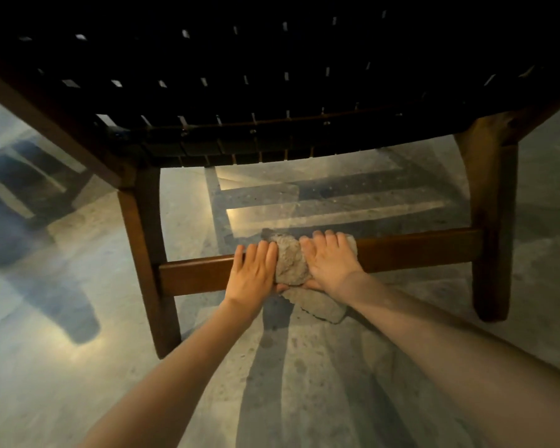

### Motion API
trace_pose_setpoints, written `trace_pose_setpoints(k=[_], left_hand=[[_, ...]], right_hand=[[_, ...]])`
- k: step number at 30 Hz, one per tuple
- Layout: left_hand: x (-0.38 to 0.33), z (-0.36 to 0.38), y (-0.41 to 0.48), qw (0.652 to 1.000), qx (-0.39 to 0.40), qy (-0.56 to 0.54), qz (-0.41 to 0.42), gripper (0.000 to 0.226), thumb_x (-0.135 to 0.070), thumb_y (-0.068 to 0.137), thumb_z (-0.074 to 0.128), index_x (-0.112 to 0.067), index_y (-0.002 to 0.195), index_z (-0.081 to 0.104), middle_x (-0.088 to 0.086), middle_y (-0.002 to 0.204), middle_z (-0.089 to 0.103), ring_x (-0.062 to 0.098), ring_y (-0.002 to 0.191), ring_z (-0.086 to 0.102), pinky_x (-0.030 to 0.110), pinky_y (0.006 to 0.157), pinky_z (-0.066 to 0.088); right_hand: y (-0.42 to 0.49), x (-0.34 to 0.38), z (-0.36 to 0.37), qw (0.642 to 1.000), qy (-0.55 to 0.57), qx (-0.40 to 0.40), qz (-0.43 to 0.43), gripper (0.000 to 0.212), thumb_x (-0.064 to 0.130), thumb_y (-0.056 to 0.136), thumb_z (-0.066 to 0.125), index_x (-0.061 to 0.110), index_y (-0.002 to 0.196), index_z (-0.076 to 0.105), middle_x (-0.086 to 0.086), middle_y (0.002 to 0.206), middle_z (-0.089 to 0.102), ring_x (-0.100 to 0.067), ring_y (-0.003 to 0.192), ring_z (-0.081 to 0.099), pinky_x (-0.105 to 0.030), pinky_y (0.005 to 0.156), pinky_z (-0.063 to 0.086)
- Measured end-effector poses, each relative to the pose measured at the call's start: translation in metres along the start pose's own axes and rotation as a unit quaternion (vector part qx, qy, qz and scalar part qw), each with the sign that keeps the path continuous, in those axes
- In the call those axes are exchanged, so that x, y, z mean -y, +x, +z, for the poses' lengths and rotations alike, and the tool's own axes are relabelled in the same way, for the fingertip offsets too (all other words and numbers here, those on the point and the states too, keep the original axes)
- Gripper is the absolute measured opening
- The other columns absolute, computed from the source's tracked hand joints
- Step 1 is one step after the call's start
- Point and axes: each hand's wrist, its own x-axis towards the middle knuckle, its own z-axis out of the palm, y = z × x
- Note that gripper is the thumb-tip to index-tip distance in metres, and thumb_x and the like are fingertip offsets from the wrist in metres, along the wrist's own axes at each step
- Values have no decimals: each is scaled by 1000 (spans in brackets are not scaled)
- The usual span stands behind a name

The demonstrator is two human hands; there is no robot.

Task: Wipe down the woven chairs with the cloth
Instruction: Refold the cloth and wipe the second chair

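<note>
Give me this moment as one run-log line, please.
wiping crossbar | left hand: grips crossbar beside cloth | right hand: grips cloth round crossbar | woven seat: above, untouched

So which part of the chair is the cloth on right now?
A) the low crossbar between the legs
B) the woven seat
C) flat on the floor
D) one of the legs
A: the cloth is wrapped over the crossbar, held there by the left hand and the right hand, fingers curled over the top.
</note>
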Motion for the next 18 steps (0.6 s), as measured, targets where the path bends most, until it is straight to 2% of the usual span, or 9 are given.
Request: trace_pose_setpoints(k=[2, 3, 4, 5, 7, 10, 14, 16, 18], left_hand=[[19, -4, -12, 999, -21, 31, -18, 90, -63, 64, 74, 0, 125, 54, 12, 117, 58, 27, 107, 58, 42, 101, 40], [29, -6, -18, 999, -29, 36, -25, 91, -63, 56, 79, 0, 119, 60, 12, 110, 62, 27, 101, 61, 44, 97, 44], [41, -6, -25, 999, 11, 27, -42, 92, -64, 62, 75, 0, 125, 54, 12, 116, 58, 26, 109, 57, 47, 104, 37], [53, -3, -32, 998, 33, 20, -58, 92, -65, 74, 63, -2, 137, 40, 11, 129, 47, 25, 123, 46, 49, 113, 20], [77, 0, -45, 992, 80, 29, -90, 86, -67, 86, 42, -9, 145, 20, 8, 139, 31, 24, 135, 26, 50, 115, -8], [100, -5, -63, 990, 70, 56, -106, 83, -64, 88, 42, -4, 143, 28, 15, 143, 36, 31, 139, 26, 51, 112, -13], [107, -22, -78, 975, 133, 129, -120, 81, -61, 95, 20, -4, 150, 4, 11, 159, 1, 32, 145, -11, 52, 107, -21], [106, -24, -86, 978, 123, 102, -131, 80, -60, 95, 18, -6, 151, -3, 10, 159, -7, 32, 143, -19, 53, 106, -23], [106, -30, -91, 982, 93, 15, -162, 80, -60, 95, 24, -9, 151, -2, 8, 159, -8, 31, 143, -21, 52, 107, -22]], right_hand=[[9, 23, -6, 1000, 13, -3, -24, 82, 57, 84, 55, 11, 141, 19, -16, 136, 33, -32, 121, 36, -42, 99, 27], [13, 33, -9, 999, 23, -7, -39, 83, 56, 84, 57, 11, 142, 18, -15, 135, 33, -32, 120, 36, -41, 99, 27], [16, 43, -12, 998, 35, -10, -55, 85, 56, 84, 58, 11, 143, 17, -14, 135, 34, -31, 120, 35, -40, 99, 27], [19, 52, -15, 996, 50, -10, -70, 87, 56, 84, 58, 10, 145, 15, -14, 136, 33, -31, 121, 35, -40, 101, 26], [22, 69, -22, 992, 83, 7, -94, 89, 54, 87, 55, 10, 149, 9, -14, 140, 30, -32, 125, 31, -40, 107, 21], [26, 83, -30, 984, 128, 21, -121, 75, 38, 96, 49, 12, 151, 5, -12, 147, 28, -31, 132, 27, -39, 111, 17], [25, 81, -46, 981, 162, -8, -110, 57, 2, 90, 55, 14, 142, 34, -12, 138, 45, -29, 126, 41, -39, 103, 36], [23, 81, -56, 981, 164, -18, -99, 46, 0, 90, 54, 14, 133, 46, -13, 127, 53, -29, 117, 50, -39, 97, 44], [20, 81, -62, 978, 184, -37, -94, 34, 7, 94, 52, 17, 127, 54, -10, 120, 58, -26, 109, 55, -37, 92, 48]])
